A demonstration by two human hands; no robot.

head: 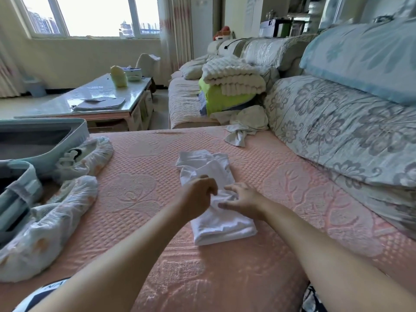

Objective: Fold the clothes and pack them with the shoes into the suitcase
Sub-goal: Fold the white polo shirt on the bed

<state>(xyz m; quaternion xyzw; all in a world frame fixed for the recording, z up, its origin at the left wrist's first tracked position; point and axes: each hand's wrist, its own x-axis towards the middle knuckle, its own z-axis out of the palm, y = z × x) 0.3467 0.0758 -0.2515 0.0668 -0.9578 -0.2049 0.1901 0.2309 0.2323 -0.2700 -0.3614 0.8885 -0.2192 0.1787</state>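
Left hand (pixel 199 197): grip closed, fingers curled and pinching a bunched fold of the white garment (pixel 221 224) near its middle. Right hand (pixel 244 202): grip spread, fingers straight and fanned towards the left hand, lying on the same bunched fold; whether the thumb pinches any cloth cannot be told. The two hands are just beside each other, with the raised cloth between them. The white garment is folded into a long narrow strip running away from the person. Its near end is flat and layered, its far end looser and rumpled. It lies on the pink textured sofa cover (pixel 139 188), about mid-seat. To the left, at the seat edge, the pale blue suitcase (pixel 74 134) stands open. A shoe in a thin printed plastic cover (pixel 90 154) touches its wall; dark and white parts show through. A second plastic cover (pixel 56 221) lies nearer, contents not clear. A crumpled pale garment (pixel 246 126) sits at the far right of the seat, against the floral back cushions (pixel 326 127), well apart from the hands. Beyond it is a stack of folded blankets (pixel 234 79). A glossy low worktop (pixel 101 95) stands behind the suitcase.
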